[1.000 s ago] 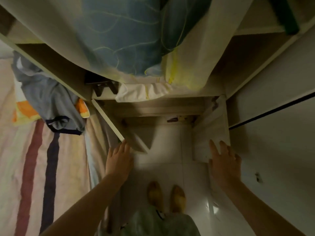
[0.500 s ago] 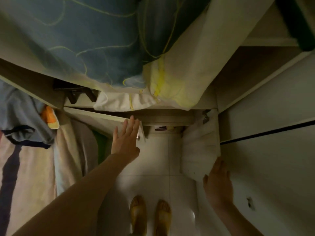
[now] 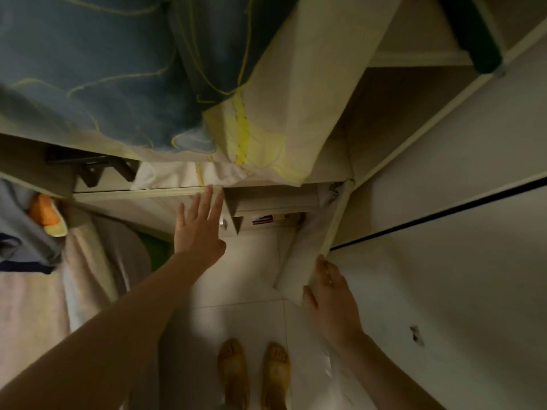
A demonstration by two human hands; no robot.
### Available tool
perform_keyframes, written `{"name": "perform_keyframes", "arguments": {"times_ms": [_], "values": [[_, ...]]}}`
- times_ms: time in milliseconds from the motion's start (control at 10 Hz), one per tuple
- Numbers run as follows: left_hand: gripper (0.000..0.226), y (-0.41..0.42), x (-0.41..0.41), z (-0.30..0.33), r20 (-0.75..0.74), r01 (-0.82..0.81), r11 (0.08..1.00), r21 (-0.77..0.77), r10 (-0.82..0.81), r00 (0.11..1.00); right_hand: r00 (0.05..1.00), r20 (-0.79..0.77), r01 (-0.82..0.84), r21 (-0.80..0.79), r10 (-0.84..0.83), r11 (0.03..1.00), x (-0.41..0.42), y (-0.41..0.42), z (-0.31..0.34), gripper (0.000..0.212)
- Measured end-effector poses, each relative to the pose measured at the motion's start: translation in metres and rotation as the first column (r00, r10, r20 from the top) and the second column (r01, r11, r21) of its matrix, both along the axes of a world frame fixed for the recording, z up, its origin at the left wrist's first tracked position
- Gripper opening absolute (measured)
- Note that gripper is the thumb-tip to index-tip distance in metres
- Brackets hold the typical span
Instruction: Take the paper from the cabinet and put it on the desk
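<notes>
A low white cabinet (image 3: 275, 199) stands in front of me under a shelf. My left hand (image 3: 198, 232) lies flat with fingers spread against its left door (image 3: 133, 202), next to a small round knob (image 3: 223, 223). The right door (image 3: 307, 250) stands open, and my right hand (image 3: 331, 297) grips its free edge, thumb on the inner face. In the dark gap between the doors I see a small red-and-white striped item (image 3: 263, 219); I cannot tell whether it is the paper. No desk is in view.
Blue and cream bedding (image 3: 148, 69) hangs over the shelf above the cabinet. A tall white wardrobe panel (image 3: 444, 261) fills the right side. Clothes and a striped cover (image 3: 29, 247) lie at the left. My sandalled feet (image 3: 254, 371) stand on white floor tiles.
My left hand has swung the left door from open to nearly flat against the cabinet front. My right hand has dropped to the right door's edge and taken hold of it.
</notes>
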State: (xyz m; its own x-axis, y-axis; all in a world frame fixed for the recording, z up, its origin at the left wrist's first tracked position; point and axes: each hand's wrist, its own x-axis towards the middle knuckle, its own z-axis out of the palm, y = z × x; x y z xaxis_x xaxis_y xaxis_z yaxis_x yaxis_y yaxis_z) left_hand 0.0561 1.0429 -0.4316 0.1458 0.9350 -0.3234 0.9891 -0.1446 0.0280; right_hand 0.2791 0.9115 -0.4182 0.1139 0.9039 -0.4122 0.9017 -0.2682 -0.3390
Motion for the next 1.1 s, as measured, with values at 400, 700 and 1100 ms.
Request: {"name": "perform_keyframes", "arguments": {"times_ms": [400,700,1100], "values": [[0.092,-0.009,-0.030,0.005,-0.023,-0.041,0.999,0.022,0.041,0.999,0.976,0.076,-0.203,-0.011,0.204,0.979,-0.045,0.058,-0.011,0.077],[0.088,-0.003,-0.027,-0.005,0.001,-0.057,0.997,0.045,0.057,0.998,0.993,0.076,-0.097,0.042,0.094,0.994,-0.071,0.137,-0.017,0.074],[0.083,-0.021,-0.026,0.027,-0.005,-0.044,0.999,0.029,0.044,0.999,0.988,0.073,-0.134,-0.074,0.139,0.988,-0.061,0.116,0.016,0.071]]}}
